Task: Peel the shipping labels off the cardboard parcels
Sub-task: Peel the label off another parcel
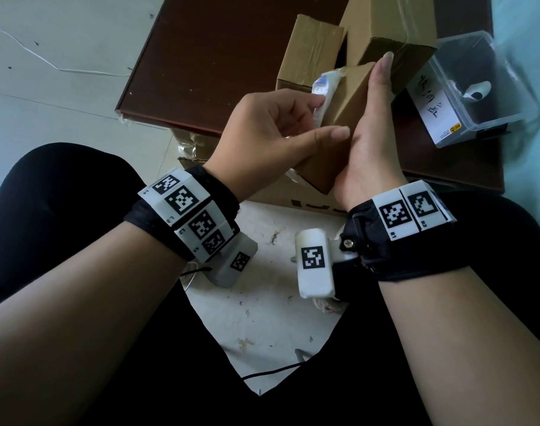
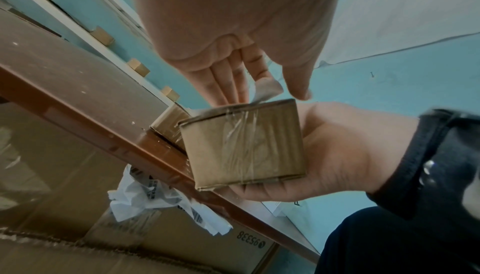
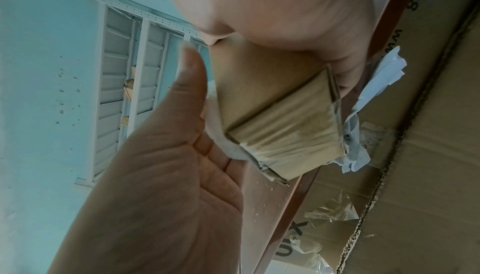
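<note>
**Label half lifted from a small held parcel**

Here, a small cardboard parcel [image 1: 339,124] is cradled in the right hand [image 1: 367,155], the palm against one side and the fingers straight up along it; it is carried above the lap, just in front of the brown table [image 1: 201,72]. The white shipping label [image 1: 322,93] is taken by the left hand [image 1: 268,130]: in the left wrist view a curled free corner of it lies between the fingers and the thumb, though a closed pinch is not plainly shown. The rest of the label appears stuck to the far face of the parcel.

A tear is judged the chief risk: where clear tape crosses the box, the paper could split and leave a remnant if it is pulled sharply or at a steep angle. The parcel could also slip, since it is only propped by the flat right hand and not clasped.

Counted: one parcel is in hand, and two further parcels [image 1: 364,35] stand on the table behind it. One clear plastic box [image 1: 483,87] sits at the right of the table. Crumpled white paper [image 2: 155,200] lies on a large carton [image 2: 182,243] below.
</note>
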Motion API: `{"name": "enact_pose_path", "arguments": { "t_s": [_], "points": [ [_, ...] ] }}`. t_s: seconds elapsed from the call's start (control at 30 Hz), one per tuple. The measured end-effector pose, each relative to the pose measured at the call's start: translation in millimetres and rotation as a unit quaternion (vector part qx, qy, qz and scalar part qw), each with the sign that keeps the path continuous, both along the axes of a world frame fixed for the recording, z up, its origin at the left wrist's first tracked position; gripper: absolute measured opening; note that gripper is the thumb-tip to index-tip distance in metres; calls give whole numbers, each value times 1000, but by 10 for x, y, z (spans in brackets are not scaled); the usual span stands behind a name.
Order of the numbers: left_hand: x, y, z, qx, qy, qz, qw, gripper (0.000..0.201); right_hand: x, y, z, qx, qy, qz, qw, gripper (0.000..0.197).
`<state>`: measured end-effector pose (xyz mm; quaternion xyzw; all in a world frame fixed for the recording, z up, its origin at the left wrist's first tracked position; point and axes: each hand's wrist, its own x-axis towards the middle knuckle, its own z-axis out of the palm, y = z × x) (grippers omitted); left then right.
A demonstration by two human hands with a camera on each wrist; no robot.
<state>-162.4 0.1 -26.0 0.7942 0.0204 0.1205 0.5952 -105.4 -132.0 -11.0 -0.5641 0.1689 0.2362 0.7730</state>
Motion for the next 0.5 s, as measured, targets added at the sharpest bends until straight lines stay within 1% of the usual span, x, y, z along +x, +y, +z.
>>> {"name": "enact_pose_path", "arguments": {
  "t_s": [0.1, 0.2, 0.3, 0.37, 0.5],
  "points": [
    [5, 5, -12, -4, -2, 3, 1000, 25, -26, -16, 43, -7, -6, 4, 1000, 79],
    [0, -6, 11, -20, 4, 24, 1000, 22, -36, -22, 58, -3, -8, 13, 1000, 82],
    [3, 7, 5, -1, -1, 36, 999, 17, -44, -21, 68, -8, -10, 14, 1000, 78],
    [-1, 3, 15, 15, -3, 30, 999, 12, -54, -23, 79, -2, -9, 15, 1000, 78],
    [-10, 0, 23, 26, 5, 36, 999, 18, -53, -13, 45, 3, 1, 27, 1000, 84]
  ]
}}
